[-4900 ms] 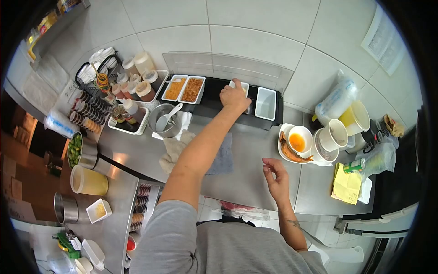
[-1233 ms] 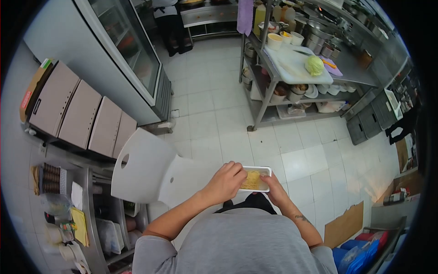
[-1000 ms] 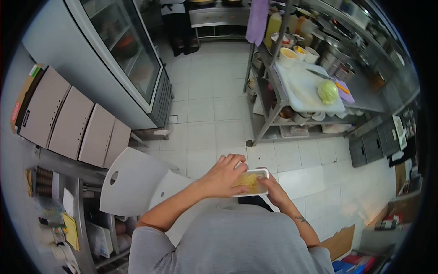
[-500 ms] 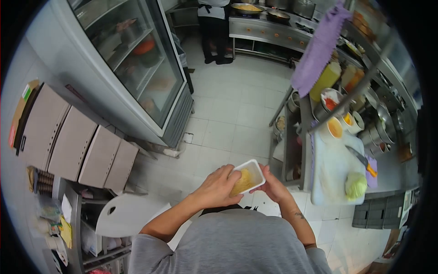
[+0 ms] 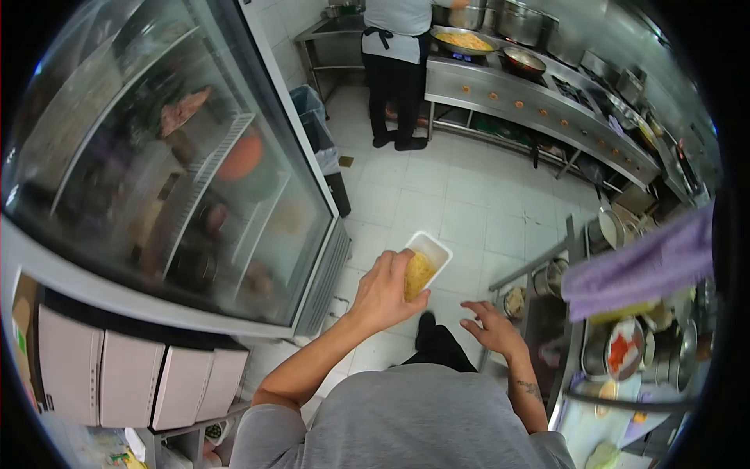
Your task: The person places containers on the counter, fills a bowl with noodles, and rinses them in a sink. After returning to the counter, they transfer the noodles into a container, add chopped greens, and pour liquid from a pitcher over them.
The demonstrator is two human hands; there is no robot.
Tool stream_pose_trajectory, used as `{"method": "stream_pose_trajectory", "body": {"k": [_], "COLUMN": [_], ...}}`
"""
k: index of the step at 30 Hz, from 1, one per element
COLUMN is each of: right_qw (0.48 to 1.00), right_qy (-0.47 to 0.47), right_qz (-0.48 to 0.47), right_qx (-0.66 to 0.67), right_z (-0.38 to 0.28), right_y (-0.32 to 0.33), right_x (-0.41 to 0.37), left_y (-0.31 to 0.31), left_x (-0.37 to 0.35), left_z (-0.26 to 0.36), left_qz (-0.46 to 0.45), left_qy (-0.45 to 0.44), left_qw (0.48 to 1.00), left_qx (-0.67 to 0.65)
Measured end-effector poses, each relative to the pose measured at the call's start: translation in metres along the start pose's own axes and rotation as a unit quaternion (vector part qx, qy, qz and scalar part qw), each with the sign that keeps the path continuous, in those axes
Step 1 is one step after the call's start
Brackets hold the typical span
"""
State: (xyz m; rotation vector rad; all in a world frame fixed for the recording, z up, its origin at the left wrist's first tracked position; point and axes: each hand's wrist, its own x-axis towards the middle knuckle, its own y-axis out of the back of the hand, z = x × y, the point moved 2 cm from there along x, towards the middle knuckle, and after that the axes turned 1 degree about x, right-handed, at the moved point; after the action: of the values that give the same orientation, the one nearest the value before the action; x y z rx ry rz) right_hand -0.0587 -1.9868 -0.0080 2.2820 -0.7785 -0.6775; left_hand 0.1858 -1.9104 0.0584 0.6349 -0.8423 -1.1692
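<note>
My left hand (image 5: 381, 295) grips a small white rectangular tub (image 5: 439, 254), with the fingers on its near side and the thumb at its lower end. Fine yellow shreds (image 5: 419, 272) that look like grated cheese lie inside, and part of them is hidden behind the fingers. The tub is tilted and held out over the floor in front of my body. To its right, my right hand (image 5: 494, 330) is apart from the tub, fingers loosely spread and nothing in them.
A glass-door fridge (image 5: 226, 180) stands close on the left. Ahead, a person (image 5: 394, 70) stands at a stove (image 5: 531, 105) bearing several pans and pots. On the right are a purple towel (image 5: 637, 262), a metal shelf and a bowl with red food (image 5: 625, 348).
I have moved forward, closer to the fridge and stove. My right hand has let go of the tub and moved away to the right; my left hand still holds it.
</note>
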Motion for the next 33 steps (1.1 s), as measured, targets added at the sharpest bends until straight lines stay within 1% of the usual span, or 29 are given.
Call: {"method": "stream_pose_trajectory", "body": {"k": [3,4,7,8,11,12,15,16,18,20,21,22,23,24,25,26,30,33], "right_qw": [0.997,0.997,0.998,0.998,0.995,0.994,0.973,0.967,0.954,0.943,0.938,0.936,0.94,0.945,0.948,0.955,0.946,0.949], "right_qy": [-0.053,-0.06,-0.039,-0.014,0.066,0.091,0.212,0.231,0.267,0.298,0.311,0.332,0.326,0.319,0.311,0.288,0.313,0.288], "right_qz": [-0.058,-0.052,-0.036,-0.027,-0.019,-0.029,-0.045,-0.075,-0.13,-0.146,-0.154,-0.109,-0.082,-0.05,-0.018,-0.006,0.067,0.12], "right_qx": [-0.025,-0.022,-0.023,-0.052,-0.076,-0.054,-0.085,-0.07,-0.039,-0.037,-0.031,-0.045,-0.05,-0.056,-0.061,-0.07,-0.049,-0.03], "right_z": [0.033,0.033,0.063,0.064,0.025,0.004,-0.049,-0.068,-0.105,-0.125,-0.135,-0.138,-0.141,-0.148,-0.154,-0.158,-0.18,-0.197], "right_y": [0.027,0.044,0.088,0.107,0.16,0.175,0.199,0.203,0.209,0.22,0.219,0.222,0.226,0.231,0.239,0.248,0.284,0.302], "right_x": [0.077,0.104,0.205,0.239,0.345,0.379,0.473,0.5,0.556,0.617,0.646,0.676,0.705,0.735,0.763,0.789,0.879,0.929], "left_y": [-0.008,-0.009,0.0,0.004,0.023,0.033,0.056,0.061,0.074,0.089,0.097,0.105,0.114,0.127,0.139,0.148,0.176,0.182], "left_x": [0.084,0.112,0.197,0.225,0.301,0.324,0.384,0.402,0.439,0.479,0.498,0.517,0.538,0.56,0.582,0.601,0.684,0.743], "left_z": [-0.055,-0.072,-0.117,-0.133,-0.181,-0.194,-0.246,-0.268,-0.313,-0.356,-0.381,-0.407,-0.43,-0.451,-0.469,-0.484,-0.537,-0.573], "left_qz": [0.077,0.103,0.117,0.14,0.186,0.19,0.24,0.267,0.282,0.288,0.299,0.312,0.328,0.321,0.322,0.319,0.31,0.277], "left_qy": [0.016,0.026,0.113,0.127,0.174,0.199,0.249,0.247,0.283,0.321,0.327,0.331,0.333,0.354,0.347,0.343,0.307,0.285], "left_qw": [0.997,0.994,0.986,0.981,0.966,0.96,0.937,0.928,0.913,0.9,0.894,0.888,0.882,0.876,0.878,0.881,0.897,0.916], "left_qx": [0.015,0.02,0.033,0.037,0.052,0.05,0.056,0.074,0.08,0.067,0.07,0.07,0.068,0.066,0.068,0.069,0.068,0.061]}}
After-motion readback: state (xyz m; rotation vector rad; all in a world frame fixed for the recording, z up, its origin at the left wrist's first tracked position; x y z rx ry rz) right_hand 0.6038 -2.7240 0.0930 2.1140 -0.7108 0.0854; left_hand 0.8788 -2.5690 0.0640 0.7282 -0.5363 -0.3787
